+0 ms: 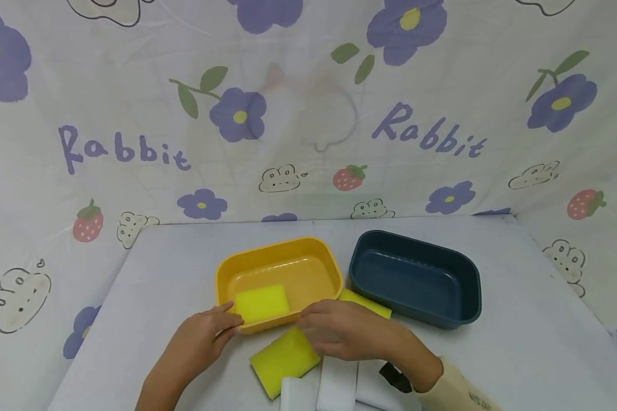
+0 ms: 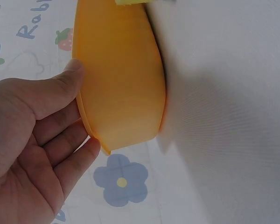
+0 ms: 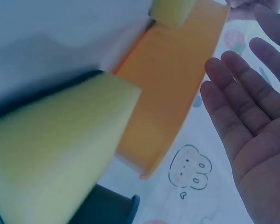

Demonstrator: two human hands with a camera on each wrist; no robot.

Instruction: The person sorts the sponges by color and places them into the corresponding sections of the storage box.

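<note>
At the left end of a yellow plastic tray [image 1: 311, 274], my left hand [image 1: 197, 342] pinches the rim. In the left wrist view its thumb [image 2: 60, 91] is on the near side of the rim and several fingers lie beyond. A bright yellow sponge block [image 1: 262, 302] lies inside the tray at the front left. My right hand [image 1: 347, 330] hovers by the tray's front right corner. Its fingers [image 3: 235, 95] are fairly straight and hold nothing in the right wrist view. Below it lies another yellow sponge block [image 1: 283, 362], partly hidden by the hand.
A dark blue tray [image 1: 416, 279] stands to the right of the yellow one. Between them, a third yellow sponge [image 1: 367, 302] sticks out behind my right hand. Several white blocks [image 1: 336, 385] lie at the front edge of view. A printed cloth [image 1: 308, 142] hangs behind the table.
</note>
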